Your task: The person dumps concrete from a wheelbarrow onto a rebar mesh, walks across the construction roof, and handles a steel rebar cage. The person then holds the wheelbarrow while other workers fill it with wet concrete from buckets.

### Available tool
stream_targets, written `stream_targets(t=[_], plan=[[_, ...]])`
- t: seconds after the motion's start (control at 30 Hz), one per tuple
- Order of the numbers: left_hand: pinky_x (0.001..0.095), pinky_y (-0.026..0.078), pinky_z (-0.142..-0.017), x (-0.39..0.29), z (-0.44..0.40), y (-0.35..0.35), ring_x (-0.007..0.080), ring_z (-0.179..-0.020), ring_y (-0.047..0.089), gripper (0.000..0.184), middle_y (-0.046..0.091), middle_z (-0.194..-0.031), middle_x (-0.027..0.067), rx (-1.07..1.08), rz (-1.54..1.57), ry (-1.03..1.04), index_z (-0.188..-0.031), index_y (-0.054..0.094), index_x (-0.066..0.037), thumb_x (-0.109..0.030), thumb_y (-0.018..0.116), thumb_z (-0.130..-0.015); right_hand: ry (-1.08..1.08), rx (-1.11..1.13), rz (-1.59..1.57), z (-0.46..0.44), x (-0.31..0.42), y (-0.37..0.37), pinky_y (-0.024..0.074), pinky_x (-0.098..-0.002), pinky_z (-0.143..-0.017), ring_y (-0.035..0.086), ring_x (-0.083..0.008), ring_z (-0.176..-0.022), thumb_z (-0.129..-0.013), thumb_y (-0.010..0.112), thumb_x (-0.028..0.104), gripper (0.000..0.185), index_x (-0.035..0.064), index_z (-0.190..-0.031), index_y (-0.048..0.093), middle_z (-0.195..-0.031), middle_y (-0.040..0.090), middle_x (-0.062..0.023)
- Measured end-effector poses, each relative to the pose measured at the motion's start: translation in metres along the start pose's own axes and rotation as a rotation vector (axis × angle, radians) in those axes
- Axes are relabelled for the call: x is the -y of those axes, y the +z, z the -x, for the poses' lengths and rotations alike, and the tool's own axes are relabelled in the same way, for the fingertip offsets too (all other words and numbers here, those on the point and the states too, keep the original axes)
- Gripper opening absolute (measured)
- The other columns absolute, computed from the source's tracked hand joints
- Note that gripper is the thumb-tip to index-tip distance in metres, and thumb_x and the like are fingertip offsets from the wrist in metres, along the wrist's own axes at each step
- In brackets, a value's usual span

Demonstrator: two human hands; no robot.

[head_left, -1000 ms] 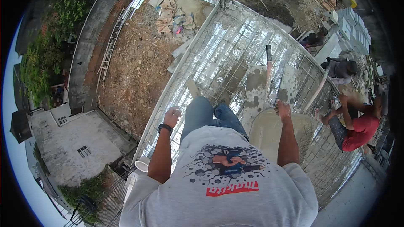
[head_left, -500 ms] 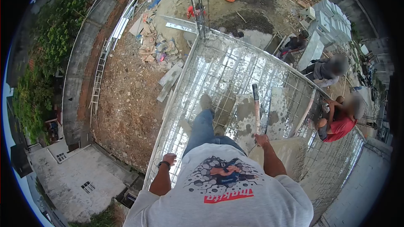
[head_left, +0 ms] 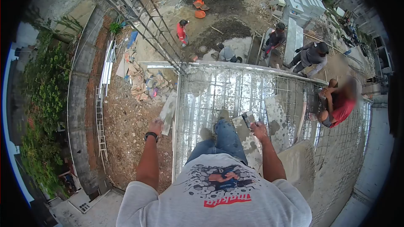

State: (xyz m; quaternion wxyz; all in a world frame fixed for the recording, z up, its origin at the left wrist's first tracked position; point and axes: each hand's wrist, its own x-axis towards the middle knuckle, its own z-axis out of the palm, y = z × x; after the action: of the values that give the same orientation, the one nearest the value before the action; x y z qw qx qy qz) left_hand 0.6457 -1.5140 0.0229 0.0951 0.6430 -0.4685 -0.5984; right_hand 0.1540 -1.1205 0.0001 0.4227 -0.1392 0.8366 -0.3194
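Observation:
My left hand is held out over the edge beside the rubble, its fingers loosely bent and nothing in them. A dark watch is on that wrist. My right hand has its fingers curled round a tool with a black end; the rest of the tool is mostly hidden behind the hand. Below it lies a speckled grey board on the steel mesh. A second board lies to the right of that hand.
A person in red crouches at the right edge of the deck. Other people stand or bend beyond its far edge. A rebar column rises at the far left corner. Rubble ground drops away at left. A shallow tray lies right.
The view has turned and moved forward, showing more ground beyond the deck. My legs have stepped. The tool looks much shorter and its black end is now close to my right hand.

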Motion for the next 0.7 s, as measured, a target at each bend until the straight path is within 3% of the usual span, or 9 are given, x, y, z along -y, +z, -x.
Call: stream_targets(t=[0.13, 0.23, 0.3, 0.37, 0.47, 0.57, 0.63, 0.67, 0.7], plan=[[0.0281, 0.053, -0.068, -0.098, 0.000, 0.064, 0.0166, -0.080, 0.065, 0.035, 0.065, -0.101, 0.0103, 0.020, -0.268, 0.094, -0.119, 0.053, 0.001, -0.013, 0.061, -0.087, 0.372, 0.032, -0.236, 0.001, -0.007, -0.014, 0.0494, -0.0358, -0.057, 0.063, -0.0207, -0.067, -0.086, 0.062, 0.036, 0.033, 0.0033, -0.092, 0.064, -0.081, 0.065, -0.0106], [0.0308, 0.053, -0.071, -0.090, -0.043, 0.098, 0.0176, -0.081, 0.066, 0.038, 0.067, -0.100, 0.0111, 0.126, -0.436, 0.104, -0.116, 0.055, 0.000, -0.017, 0.066, -0.084, 0.650, 0.010, -0.283, 0.001, -0.024, -0.029, 0.0494, -0.0374, -0.055, 0.063, -0.0221, -0.067, -0.086, 0.063, 0.033, 0.031, 0.0028, -0.094, 0.064, -0.078, 0.064, -0.0097], [0.0313, 0.052, -0.071, -0.091, -0.052, 0.107, 0.0176, -0.079, 0.066, 0.039, 0.068, -0.096, 0.0109, 0.224, -0.565, 0.079, -0.114, 0.056, -0.001, -0.018, 0.067, -0.082, 0.706, 0.002, -0.305, 0.004, -0.032, -0.033, 0.0497, -0.0364, -0.056, 0.064, -0.0225, -0.067, -0.086, 0.062, 0.033, 0.034, 0.0020, -0.099, 0.064, -0.083, 0.066, -0.0114], [0.0313, 0.052, -0.069, -0.124, -0.045, 0.138, 0.0174, -0.076, 0.066, 0.037, 0.068, -0.091, 0.0104, 0.350, -0.607, 0.043, -0.112, 0.059, -0.002, -0.018, 0.068, -0.080, 0.686, -0.060, -0.366, -0.006, -0.027, -0.053, 0.0499, -0.0360, -0.056, 0.064, -0.0226, -0.068, -0.086, 0.061, 0.033, 0.036, 0.0016, -0.103, 0.064, -0.086, 0.066, -0.0122], [0.0313, 0.052, -0.066, -0.153, -0.062, 0.158, 0.0173, -0.074, 0.066, 0.034, 0.068, -0.089, 0.0103, 0.333, -0.673, 0.094, -0.110, 0.060, -0.001, -0.016, 0.068, -0.080, 0.580, -0.125, -0.447, -0.010, 0.011, -0.077, 0.0507, -0.0358, -0.059, 0.065, -0.0215, -0.071, -0.085, 0.062, 0.032, 0.037, 0.0009, -0.105, 0.062, -0.087, 0.067, -0.0117], [0.0315, 0.051, -0.065, -0.234, -0.039, 0.193, 0.0173, -0.073, 0.065, 0.033, 0.068, -0.088, 0.0105, 0.296, -0.731, 0.093, -0.108, 0.060, 0.000, -0.016, 0.068, -0.080, 0.480, -0.234, -0.565, -0.028, 0.030, -0.092, 0.0484, -0.0338, -0.057, 0.063, -0.0189, -0.068, -0.088, 0.061, 0.032, 0.033, 0.0026, -0.102, 0.062, -0.086, 0.066, -0.0092], [0.0313, 0.052, -0.063, -0.213, -0.103, 0.200, 0.0185, -0.071, 0.066, 0.032, 0.068, -0.087, 0.0113, 0.402, -0.628, 0.148, -0.108, 0.061, 0.001, -0.013, 0.067, -0.080, 0.466, -0.291, -0.655, -0.032, 0.033, -0.101, 0.0488, -0.0339, -0.059, 0.064, -0.0182, -0.074, -0.089, 0.061, 0.033, 0.035, 0.0030, -0.106, 0.060, -0.091, 0.066, -0.0097], [0.0317, 0.053, -0.061, -0.174, -0.184, 0.194, 0.0191, -0.068, 0.066, 0.029, 0.068, -0.088, 0.0110, 0.449, -0.791, 0.275, -0.106, 0.062, 0.001, -0.010, 0.065, -0.079, 0.463, -0.341, -0.663, -0.031, 0.035, -0.103, 0.0498, -0.0346, -0.061, 0.064, -0.0188, -0.075, -0.089, 0.061, 0.033, 0.035, 0.0025, -0.106, 0.061, -0.092, 0.067, -0.0098], [0.0327, 0.054, -0.060, -0.207, -0.170, 0.213, 0.0201, -0.066, 0.066, 0.025, 0.068, -0.089, 0.0111, 0.453, -0.687, 0.113, -0.103, 0.063, 0.000, -0.007, 0.064, -0.079, 0.461, -0.377, -0.668, -0.028, 0.036, -0.101, 0.0508, -0.0353, -0.063, 0.064, -0.0193, -0.075, -0.089, 0.061, 0.034, 0.036, 0.0020, -0.105, 0.061, -0.092, 0.067, -0.0098]])
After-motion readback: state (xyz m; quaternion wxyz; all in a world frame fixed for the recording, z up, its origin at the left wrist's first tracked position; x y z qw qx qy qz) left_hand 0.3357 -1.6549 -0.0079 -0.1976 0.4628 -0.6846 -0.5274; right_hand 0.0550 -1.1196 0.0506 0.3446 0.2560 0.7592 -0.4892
